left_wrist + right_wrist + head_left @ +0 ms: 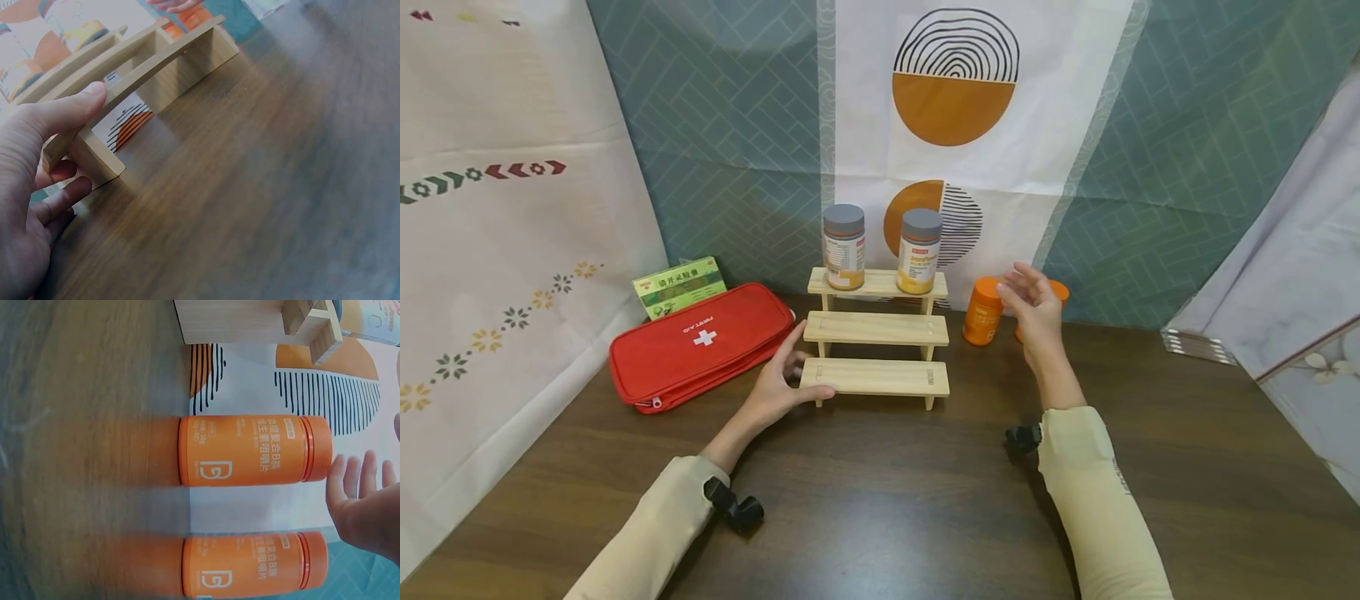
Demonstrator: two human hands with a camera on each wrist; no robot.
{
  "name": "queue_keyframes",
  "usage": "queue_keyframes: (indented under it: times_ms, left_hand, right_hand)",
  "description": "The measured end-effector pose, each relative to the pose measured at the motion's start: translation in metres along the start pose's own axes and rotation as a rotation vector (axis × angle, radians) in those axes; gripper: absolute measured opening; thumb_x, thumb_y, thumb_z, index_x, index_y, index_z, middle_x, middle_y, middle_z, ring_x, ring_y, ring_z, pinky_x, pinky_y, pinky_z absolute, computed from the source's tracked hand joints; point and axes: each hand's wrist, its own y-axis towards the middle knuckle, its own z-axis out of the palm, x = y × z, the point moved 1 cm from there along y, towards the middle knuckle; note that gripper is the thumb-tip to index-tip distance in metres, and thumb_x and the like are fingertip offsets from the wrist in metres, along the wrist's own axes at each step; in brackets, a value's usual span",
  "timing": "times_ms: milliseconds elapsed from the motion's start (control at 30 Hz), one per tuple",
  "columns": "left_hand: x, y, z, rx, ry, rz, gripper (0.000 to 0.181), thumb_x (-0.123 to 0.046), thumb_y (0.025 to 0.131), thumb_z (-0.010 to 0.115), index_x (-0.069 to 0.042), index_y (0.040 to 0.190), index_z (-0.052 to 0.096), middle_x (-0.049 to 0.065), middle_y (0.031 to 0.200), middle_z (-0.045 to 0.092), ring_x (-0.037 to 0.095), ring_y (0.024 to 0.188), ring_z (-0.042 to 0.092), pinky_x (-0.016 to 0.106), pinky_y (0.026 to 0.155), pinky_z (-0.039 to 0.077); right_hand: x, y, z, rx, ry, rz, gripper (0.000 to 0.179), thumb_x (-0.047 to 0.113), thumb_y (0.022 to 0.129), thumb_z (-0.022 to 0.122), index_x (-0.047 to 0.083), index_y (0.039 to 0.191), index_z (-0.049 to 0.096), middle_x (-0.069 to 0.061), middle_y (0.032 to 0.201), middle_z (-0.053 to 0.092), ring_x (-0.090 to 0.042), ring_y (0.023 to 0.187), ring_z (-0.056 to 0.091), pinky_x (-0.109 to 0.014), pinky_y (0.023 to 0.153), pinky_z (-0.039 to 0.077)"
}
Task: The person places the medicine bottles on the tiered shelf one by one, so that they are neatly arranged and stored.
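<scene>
A three-tier wooden stand is in the middle of the table. My left hand grips the left end of its lowest tier; in the left wrist view the thumb lies over the top board and the fingers reach beneath. Two supplement jars with grey lids, one on the left and one on the right, occupy the top tier. Right of the stand, my right hand holds nothing, its fingers loosely bent close to the lids of two upright orange bottles, one nearer and the other beside it.
A red first aid pouch lies left of the stand, with a green and yellow medicine box behind it. Patterned cloth hangs behind the dark wooden table. A slotted metal piece is at the right edge.
</scene>
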Motion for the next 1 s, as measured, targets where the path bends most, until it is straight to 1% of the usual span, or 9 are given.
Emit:
queue_keyframes:
  times_ms: [167, 400, 467, 567, 733, 867, 933, 967, 1000]
  left_hand:
    - [0.0, 0.0, 0.0, 0.004, 0.002, -0.001, 0.108, -0.01, 0.075, 0.084, -0.028, 0.157, 0.017, 0.019, 0.112, 0.064, 0.014, 0.086, 0.064, 0.028, 0.078, 0.048]
    - [-0.002, 0.0, 0.0, -0.002, 0.007, -0.011, 0.108, -0.01, 0.075, 0.084, -0.029, 0.157, 0.017, 0.019, 0.112, 0.064, 0.017, 0.087, 0.064, 0.028, 0.078, 0.048]
    - [-0.002, 0.0, 0.0, -0.002, 0.008, -0.014, 0.108, -0.01, 0.075, 0.084, -0.029, 0.157, 0.017, 0.019, 0.113, 0.064, 0.017, 0.087, 0.064, 0.028, 0.078, 0.048]
    - [-0.002, 0.0, 0.0, 0.0, 0.01, -0.017, 0.108, -0.011, 0.075, 0.084, -0.03, 0.157, 0.017, 0.019, 0.113, 0.064, 0.017, 0.087, 0.064, 0.028, 0.078, 0.048]
    - [-0.002, 0.0, 0.0, 0.001, 0.008, -0.014, 0.108, -0.01, 0.074, 0.084, -0.029, 0.157, 0.017, 0.019, 0.112, 0.064, 0.015, 0.086, 0.064, 0.028, 0.078, 0.048]
    - [-0.002, 0.0, 0.0, 0.0, 0.01, -0.013, 0.108, -0.01, 0.075, 0.084, -0.029, 0.157, 0.016, 0.019, 0.112, 0.064, 0.015, 0.087, 0.064, 0.028, 0.079, 0.048]
    - [-0.002, 0.0, 0.0, 0.001, 0.009, -0.015, 0.108, -0.01, 0.075, 0.084, -0.03, 0.157, 0.016, 0.019, 0.112, 0.064, 0.015, 0.087, 0.064, 0.028, 0.079, 0.048]
    - [-0.002, 0.0, 0.0, 0.001, 0.008, -0.016, 0.108, -0.01, 0.075, 0.084, -0.029, 0.157, 0.016, 0.019, 0.112, 0.064, 0.015, 0.087, 0.064, 0.028, 0.079, 0.048]
    - [-0.002, 0.0, 0.0, 0.001, 0.007, -0.018, 0.108, -0.011, 0.075, 0.084, -0.029, 0.157, 0.016, 0.019, 0.112, 0.064, 0.015, 0.087, 0.064, 0.028, 0.079, 0.048]
  right_hand:
    - [-0.002, 0.001, -0.004, -0.051, -0.039, -0.004, 0.051, 0.011, 0.092, 0.066, 0.005, 0.139, 0.049, 0.004, 0.118, 0.059, -0.006, 0.106, 0.053, -0.016, 0.094, 0.047]
    - [-0.004, 0.003, -0.007, -0.064, -0.078, 0.005, 0.052, 0.014, 0.093, 0.066, 0.005, 0.141, 0.047, 0.017, 0.108, 0.057, -0.006, 0.108, 0.052, -0.024, 0.103, 0.045]
    - [-0.005, 0.004, -0.007, -0.066, -0.088, 0.011, 0.052, 0.014, 0.093, 0.065, 0.005, 0.141, 0.047, 0.017, 0.108, 0.057, -0.006, 0.108, 0.052, -0.026, 0.105, 0.044]
    - [-0.007, 0.004, -0.008, -0.071, -0.082, 0.025, 0.052, 0.012, 0.093, 0.065, 0.004, 0.141, 0.047, 0.014, 0.111, 0.057, -0.007, 0.109, 0.051, -0.026, 0.105, 0.044]
    - [-0.01, 0.005, -0.009, -0.079, -0.068, 0.037, 0.052, 0.01, 0.092, 0.065, 0.003, 0.14, 0.047, 0.004, 0.118, 0.059, -0.006, 0.106, 0.051, -0.018, 0.096, 0.045]
    - [-0.013, 0.006, -0.009, -0.068, -0.068, 0.039, 0.053, 0.01, 0.092, 0.066, 0.003, 0.14, 0.047, 0.011, 0.111, 0.058, -0.005, 0.104, 0.051, -0.014, 0.089, 0.044]
    - [-0.014, 0.007, -0.009, -0.063, -0.07, 0.042, 0.053, 0.01, 0.092, 0.067, 0.003, 0.14, 0.047, 0.015, 0.108, 0.057, -0.006, 0.105, 0.05, -0.015, 0.091, 0.044]
    - [-0.015, 0.007, -0.009, -0.061, -0.072, 0.043, 0.053, 0.01, 0.092, 0.067, 0.003, 0.14, 0.047, 0.015, 0.107, 0.056, -0.006, 0.107, 0.05, -0.017, 0.093, 0.044]
    - [-0.016, 0.007, -0.009, -0.06, -0.072, 0.044, 0.053, 0.01, 0.091, 0.067, 0.003, 0.14, 0.047, 0.012, 0.11, 0.057, -0.008, 0.109, 0.05, -0.019, 0.095, 0.044]
